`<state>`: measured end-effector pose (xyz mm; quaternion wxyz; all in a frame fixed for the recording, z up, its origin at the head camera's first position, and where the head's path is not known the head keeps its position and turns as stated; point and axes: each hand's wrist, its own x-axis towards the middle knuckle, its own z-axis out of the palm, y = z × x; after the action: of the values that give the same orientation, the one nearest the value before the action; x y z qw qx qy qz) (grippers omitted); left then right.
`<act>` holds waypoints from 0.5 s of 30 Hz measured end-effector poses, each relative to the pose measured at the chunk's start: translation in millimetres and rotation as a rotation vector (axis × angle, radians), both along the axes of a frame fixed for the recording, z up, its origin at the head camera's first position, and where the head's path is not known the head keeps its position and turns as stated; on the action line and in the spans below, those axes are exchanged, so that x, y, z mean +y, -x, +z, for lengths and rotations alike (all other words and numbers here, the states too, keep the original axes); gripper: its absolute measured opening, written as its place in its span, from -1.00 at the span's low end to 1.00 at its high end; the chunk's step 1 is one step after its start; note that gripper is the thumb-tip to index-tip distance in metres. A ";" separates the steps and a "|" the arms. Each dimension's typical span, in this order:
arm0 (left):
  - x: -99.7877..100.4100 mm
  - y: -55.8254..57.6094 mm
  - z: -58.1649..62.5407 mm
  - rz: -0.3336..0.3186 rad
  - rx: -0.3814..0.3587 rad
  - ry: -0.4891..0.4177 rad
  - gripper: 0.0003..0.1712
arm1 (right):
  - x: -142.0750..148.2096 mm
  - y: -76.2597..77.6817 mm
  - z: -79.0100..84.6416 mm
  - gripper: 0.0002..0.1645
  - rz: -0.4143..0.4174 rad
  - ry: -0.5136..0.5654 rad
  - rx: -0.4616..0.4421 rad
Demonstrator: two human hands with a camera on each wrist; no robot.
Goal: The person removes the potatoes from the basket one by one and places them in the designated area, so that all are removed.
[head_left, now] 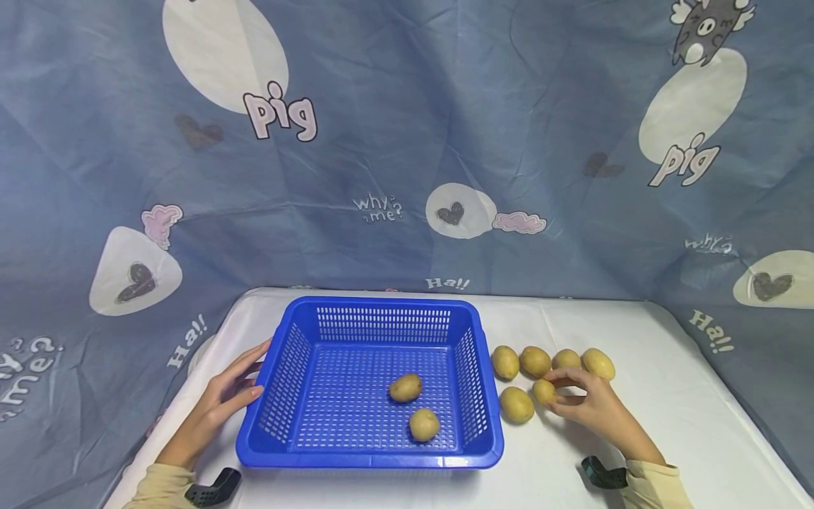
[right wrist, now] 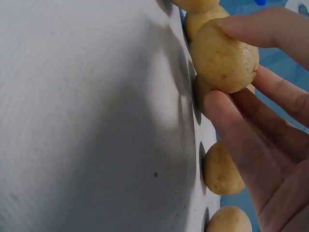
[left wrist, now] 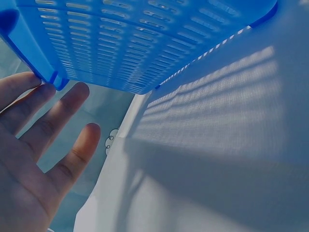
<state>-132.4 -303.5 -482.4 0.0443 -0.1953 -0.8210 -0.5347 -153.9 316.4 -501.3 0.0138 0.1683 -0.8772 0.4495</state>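
Observation:
A small round potato (right wrist: 224, 55) is pinched between the thumb and fingers of my right hand (head_left: 588, 404), over the right part of the table. Close by lie several more potatoes, one just left of the held one (head_left: 516, 405) and a row behind it (head_left: 535, 361). My left hand (head_left: 219, 403) is at the left side of a blue plastic basket (head_left: 369, 461), its fingers extended and the fingertips at the rim. Inside the basket, in its right half, are two potatoes, one oblong (head_left: 405, 388) and one rounder (head_left: 424, 425).
The basket stands on a table with a white cloth (head_left: 553, 466). A blue printed curtain (head_left: 381, 141) hangs behind the table and along its sides. Dark wrist devices (head_left: 216, 488) sit by both sleeves.

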 end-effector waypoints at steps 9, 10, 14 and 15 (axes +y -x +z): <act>-0.6 -0.4 -0.8 -0.006 -0.002 -0.011 -0.26 | 7.3 0.9 0.2 -0.54 0.004 -0.084 -0.039; -0.7 -0.4 -0.8 -0.006 -0.001 -0.010 -0.26 | 8.4 1.0 0.3 -0.54 0.009 -0.090 -0.055; -0.2 -0.5 -0.8 -0.009 0.009 -0.008 -0.26 | 12.0 1.7 1.3 -0.53 0.042 -0.108 -0.089; -0.1 -0.3 -0.7 -0.010 0.013 -0.005 -0.26 | 12.5 1.9 1.4 -0.53 0.049 -0.107 -0.091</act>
<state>-132.1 -303.6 -483.1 0.0473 -0.2027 -0.8184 -0.5356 -155.8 328.8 -499.8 -0.0460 0.1697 -0.8952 0.4095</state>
